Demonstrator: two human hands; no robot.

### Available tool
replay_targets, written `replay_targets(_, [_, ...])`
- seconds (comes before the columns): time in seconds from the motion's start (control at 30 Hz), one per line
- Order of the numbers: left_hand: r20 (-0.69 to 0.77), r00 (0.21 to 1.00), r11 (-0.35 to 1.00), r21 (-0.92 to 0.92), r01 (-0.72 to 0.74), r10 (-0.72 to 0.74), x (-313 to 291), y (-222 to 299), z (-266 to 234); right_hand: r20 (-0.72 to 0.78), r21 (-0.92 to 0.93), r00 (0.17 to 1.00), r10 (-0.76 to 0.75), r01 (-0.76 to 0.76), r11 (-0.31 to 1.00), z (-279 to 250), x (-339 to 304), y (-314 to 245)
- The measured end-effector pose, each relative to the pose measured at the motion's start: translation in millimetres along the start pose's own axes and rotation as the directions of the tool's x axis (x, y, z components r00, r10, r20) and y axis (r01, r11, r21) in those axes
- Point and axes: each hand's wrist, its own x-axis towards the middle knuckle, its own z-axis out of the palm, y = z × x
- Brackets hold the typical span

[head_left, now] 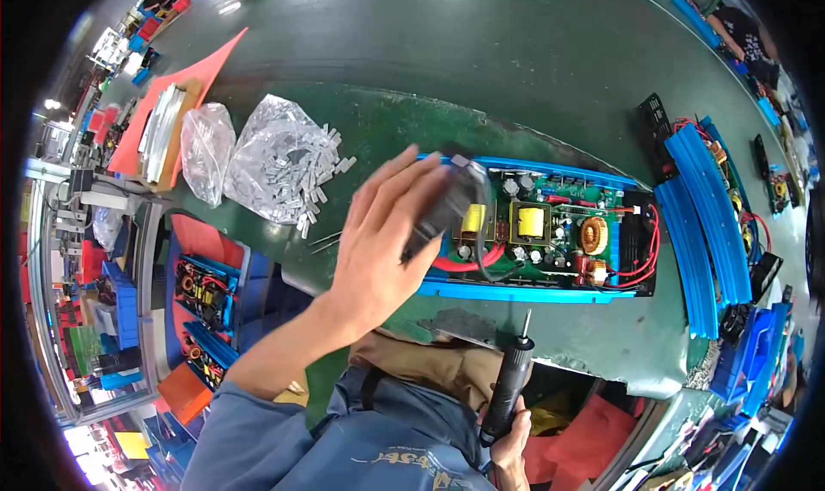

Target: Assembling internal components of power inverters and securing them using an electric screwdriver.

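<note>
An inverter (533, 295) in an open blue metal case lies across the bench, its green circuit board, yellow transformers and copper coil facing up. At its left end my left hand (382, 242) is closed round a black end panel (440, 206), which stands tilted above the board. A thick black cable runs from near this panel down to the board beside red wires. My fingertips are slightly blurred. Low at the bench's front edge, my right hand (514, 439) grips a black electric screwdriver (509, 384), its bit pointing up and away from me.
A clear plastic bag (275, 160) spills small grey metal pieces on the left, next to another bag (207, 152). More blue cases (709, 225) stand at the right bench end. At the lower left, a bin (249, 272) holds similar units. People work in the far background.
</note>
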Motion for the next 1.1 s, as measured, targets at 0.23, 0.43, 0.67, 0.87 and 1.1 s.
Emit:
replay_targets(0.23, [0.143, 0.728, 0.719, 0.118, -0.685, 0.670, 61.6, 5.4, 38.3, 0.013, -0.024, 1.000, 0.022, -0.022, 0.999, -0.3, -1.8, 5.3])
replay_targets(0.43, [0.342, 0.924, 0.983, 0.004, -0.185, 0.172, 66.6, -2.2, 31.9, 0.013, -0.087, 1.000, 0.014, -0.012, 0.996, 12.9, -7.3, 12.5])
replay_targets(0.67, [0.251, 0.960, 0.926, -0.376, -0.024, 0.127, 54.8, -35.2, -5.8, -0.011, -0.091, 1.000, -0.018, 0.017, 0.996, 15.8, -7.1, 16.0])
replay_targets(0.87, [0.107, 0.966, 0.958, -0.140, 0.251, -0.237, 15.4, -106.7, -68.1, -0.035, -0.025, 0.999, 0.002, -0.003, 1.000, 15.4, -6.5, 22.4])
replay_targets(1.1, [0.103, 0.973, 0.962, 0.201, 0.185, -0.208, -15.4, -126.8, -62.5, 0.016, -0.061, 0.999, -0.046, 0.047, 0.997, 20.6, -4.7, 14.7])
